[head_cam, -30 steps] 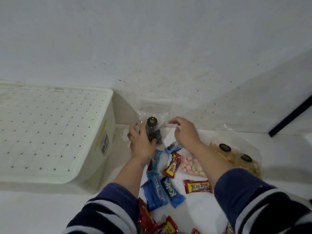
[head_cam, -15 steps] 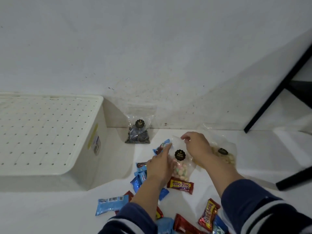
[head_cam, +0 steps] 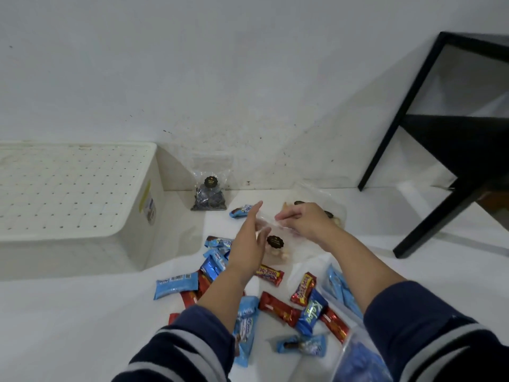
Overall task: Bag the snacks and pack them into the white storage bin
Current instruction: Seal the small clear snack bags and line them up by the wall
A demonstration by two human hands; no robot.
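Nearest to me are two dark blue sleeves with grey stripes, reaching forward over a white floor. At the lower right edge lies a clear bag with blue wrappers inside; I cannot count them.

Scattered between my arms are loose wrapped snacks. I count roughly nine blue wrappers and about six red ones, though several overlap or sit under my left arm, so the tally is uncertain. One blue bar lies apart on the left, barcode up. One blue pack reads "Kelpo".

Beyond them my two hands meet over a small clear bag of pale sweets with one round black sticker. My left hand is spread flat, fingers straight, its edge against the bag's left side. My right hand is pinched narrow on the bag's top edge, thumb and fingertips together.

Just behind my right hand sits another clear bag, mostly hidden.

Farther back, one clear bag of dark coiled sweets with a black sticker stands against the wall.

To the left stands the one white storage bin, its dotted lid closed, well apart from the snacks. At the far right stands a black-framed piece of furniture.
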